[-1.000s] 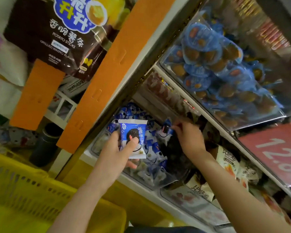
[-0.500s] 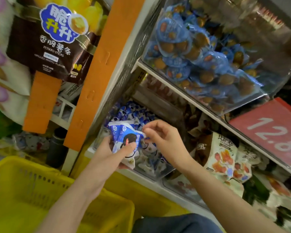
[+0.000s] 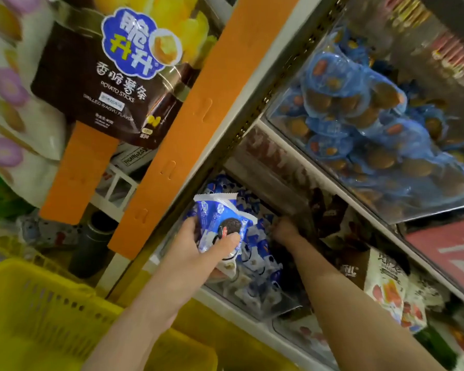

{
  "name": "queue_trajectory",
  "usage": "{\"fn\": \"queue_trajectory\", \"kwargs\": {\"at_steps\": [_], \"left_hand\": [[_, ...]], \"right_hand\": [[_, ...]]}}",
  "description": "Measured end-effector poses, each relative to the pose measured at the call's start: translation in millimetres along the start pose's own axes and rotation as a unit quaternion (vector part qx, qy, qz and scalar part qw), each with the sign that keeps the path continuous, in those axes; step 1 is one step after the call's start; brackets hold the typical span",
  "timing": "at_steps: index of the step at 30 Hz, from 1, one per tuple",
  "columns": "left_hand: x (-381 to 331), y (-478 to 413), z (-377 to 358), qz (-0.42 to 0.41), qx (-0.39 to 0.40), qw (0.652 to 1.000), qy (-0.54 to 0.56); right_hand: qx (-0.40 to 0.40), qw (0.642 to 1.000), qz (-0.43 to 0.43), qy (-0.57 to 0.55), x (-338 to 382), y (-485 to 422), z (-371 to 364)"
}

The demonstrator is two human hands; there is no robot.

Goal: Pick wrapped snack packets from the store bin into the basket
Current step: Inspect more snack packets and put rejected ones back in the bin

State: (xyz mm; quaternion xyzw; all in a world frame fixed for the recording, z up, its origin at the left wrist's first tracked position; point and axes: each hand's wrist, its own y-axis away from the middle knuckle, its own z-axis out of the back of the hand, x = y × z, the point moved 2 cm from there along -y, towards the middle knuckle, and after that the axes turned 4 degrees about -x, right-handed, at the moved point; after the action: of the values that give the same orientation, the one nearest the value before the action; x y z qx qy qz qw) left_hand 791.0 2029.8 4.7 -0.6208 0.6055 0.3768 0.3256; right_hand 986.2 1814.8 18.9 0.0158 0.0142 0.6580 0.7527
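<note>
Store shelving packed with wrapped snacks fills the frame, seen from below at a steep tilt. Nearest the camera, at lower left, sits a yellow plastic basket (image 3: 38,317) with slotted walls. 2 bare forearms rise from the bottom edge toward the shelves. At centre, the left hand (image 3: 196,253) grips a small bunch of blue-and-white snack packets (image 3: 220,223), the thumb pressed across the front one over its dark round biscuit picture and the fingers wrapped behind; the bunch is held above the clear store bin (image 3: 279,309), not over the basket. Just right of it, the right hand (image 3: 287,231) reaches into the far side of that bin with its fingers curled under; whether they have hold of a packet cannot be told. More blue-and-white packets lie heaped in the bin beneath both hands. At lower right lie pale bags printed with red fruit (image 3: 389,287), with a red price sign (image 3: 450,253) above them at the right edge. An orange strip (image 3: 198,116) runs diagonally up the shelf post. Farther up, at upper right, a clear bin of blue-wrapped round snacks (image 3: 359,116) leans outward, and at upper left hangs a dark bag of potato sticks (image 3: 113,81).
</note>
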Motion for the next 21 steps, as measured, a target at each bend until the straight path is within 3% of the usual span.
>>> {"fn": "queue_trajectory", "kwargs": {"at_steps": [4,7,13,15,16,18,19,21], "left_hand": [[-2,-7,3,0.003,0.007,1.000,0.011],[-4,-9,3,0.005,0.010,1.000,0.006],[-4,-6,0,0.025,0.019,0.999,-0.007],[-3,-5,-1,0.026,0.025,0.999,-0.015],[-2,-4,-2,0.024,0.026,0.999,-0.022],[-2,-3,-2,0.022,0.029,0.999,-0.037],[-1,-2,-3,0.024,0.033,0.998,-0.039],[0,2,-5,0.031,0.048,0.998,-0.036]], "right_hand": [[-0.033,0.984,-0.047,-0.170,-4,-20,-8],[-0.059,0.968,-0.085,-0.227,-6,-31,-11],[0.018,0.993,-0.069,-0.095,8,-21,5],[-0.016,0.997,-0.028,-0.070,25,3,20],[-0.062,0.992,0.005,-0.113,34,22,28],[-0.132,0.943,0.094,-0.291,46,70,39],[-0.118,0.911,0.134,-0.373,50,93,42],[-0.015,0.876,0.161,-0.455,54,136,40]]}}
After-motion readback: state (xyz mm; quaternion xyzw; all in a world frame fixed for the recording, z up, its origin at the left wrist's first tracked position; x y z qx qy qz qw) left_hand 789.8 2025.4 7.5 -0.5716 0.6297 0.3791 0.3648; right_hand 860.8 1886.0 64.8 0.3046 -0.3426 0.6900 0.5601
